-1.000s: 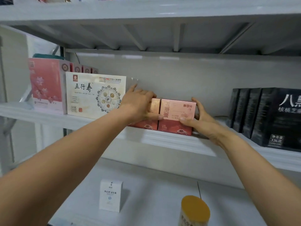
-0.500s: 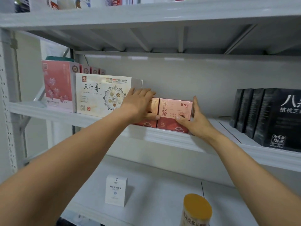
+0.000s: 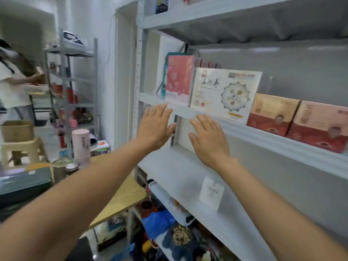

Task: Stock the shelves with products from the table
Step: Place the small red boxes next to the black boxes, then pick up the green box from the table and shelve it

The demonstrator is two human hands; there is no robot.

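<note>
Left hand (image 3: 154, 127): we see it flat, fingers straight, holding nothing, raised in front of the shelving
Right hand (image 3: 209, 140): also flat and released, just beside the left; its fingertips are near the middle shelf's front edge, and we cannot tell whether they touch
Table (image 3: 122, 196): wooden, lower left; a tall pink canister (image 3: 81, 142) stands at its far end
Lower shelf (image 3: 169, 166): a small white box (image 3: 211, 193) stands here
Middle shelf (image 3: 263, 136): we find the products upright in a row, left to right: pink box (image 3: 178, 78), cream box (image 3: 224, 91), red-and-gold boxes (image 3: 271, 113)
Far left: a blurred person (image 3: 11, 81) beside another rack (image 3: 71, 80)
</note>
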